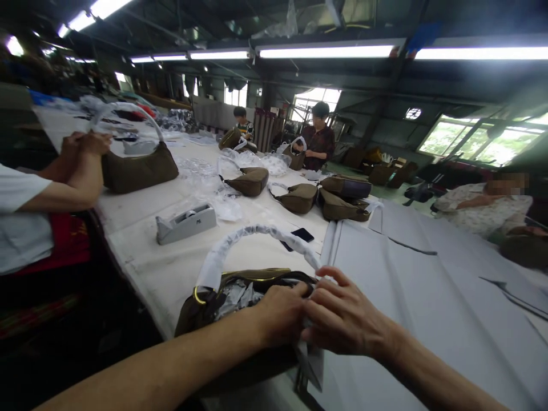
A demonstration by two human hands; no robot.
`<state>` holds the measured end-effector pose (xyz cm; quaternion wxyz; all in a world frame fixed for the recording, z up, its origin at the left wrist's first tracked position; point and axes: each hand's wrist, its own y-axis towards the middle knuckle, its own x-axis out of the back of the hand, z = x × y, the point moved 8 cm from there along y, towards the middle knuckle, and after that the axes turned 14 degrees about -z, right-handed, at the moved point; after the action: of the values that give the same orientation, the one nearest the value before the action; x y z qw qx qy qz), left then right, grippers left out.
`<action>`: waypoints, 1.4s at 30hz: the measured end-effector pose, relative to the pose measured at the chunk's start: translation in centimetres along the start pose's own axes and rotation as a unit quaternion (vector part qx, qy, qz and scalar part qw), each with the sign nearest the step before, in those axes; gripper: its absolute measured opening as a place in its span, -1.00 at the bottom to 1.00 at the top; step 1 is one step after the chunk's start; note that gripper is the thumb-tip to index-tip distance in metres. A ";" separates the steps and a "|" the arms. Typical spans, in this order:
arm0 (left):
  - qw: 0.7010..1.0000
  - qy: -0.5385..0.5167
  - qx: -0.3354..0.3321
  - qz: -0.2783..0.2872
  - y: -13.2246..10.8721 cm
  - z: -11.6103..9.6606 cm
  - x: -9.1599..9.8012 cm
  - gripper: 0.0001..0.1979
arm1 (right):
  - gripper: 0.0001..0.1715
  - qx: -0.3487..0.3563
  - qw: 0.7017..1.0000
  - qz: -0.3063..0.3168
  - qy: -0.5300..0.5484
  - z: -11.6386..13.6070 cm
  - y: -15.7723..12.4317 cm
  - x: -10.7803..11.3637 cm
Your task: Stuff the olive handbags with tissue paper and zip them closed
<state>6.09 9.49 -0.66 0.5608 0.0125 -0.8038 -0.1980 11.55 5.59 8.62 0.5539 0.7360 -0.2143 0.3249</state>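
Note:
A dark olive handbag (257, 365) stands on the table directly before me, its zipped top open and crumpled pale stuffing (242, 297) showing inside. White wrapping covers its arched handle (257, 229), which joins the bag through a gold ring (199, 295). My left hand (282, 313) reaches across the opening and is closed on the bag's right end. Against it, my right hand (342, 314) has its fingers bent and pinched near the handle's right base; what they hold is hidden. A pale flap (312, 362) hangs below both hands.
A grey tape dispenser (186, 224) and a dark phone (302, 234) lie beyond the bag. Several olive handbags (297, 198) rest farther back near clear plastic (229, 208). Grey sheets (411, 297) cover the right side. Co-workers sit around; one at left handles another handbag (141, 170).

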 end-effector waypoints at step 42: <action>0.963 0.223 0.075 0.135 -6.6 6.4 3.5 -0.69 | -0.81 -0.070 0.949 0.307 -0.003 0.6 -4.8 -4.2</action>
<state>-2.29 4.52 -1.59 0.7450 -0.0103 -0.6649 -0.0522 12.06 6.22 2.25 0.4773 0.5948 -0.4536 0.4612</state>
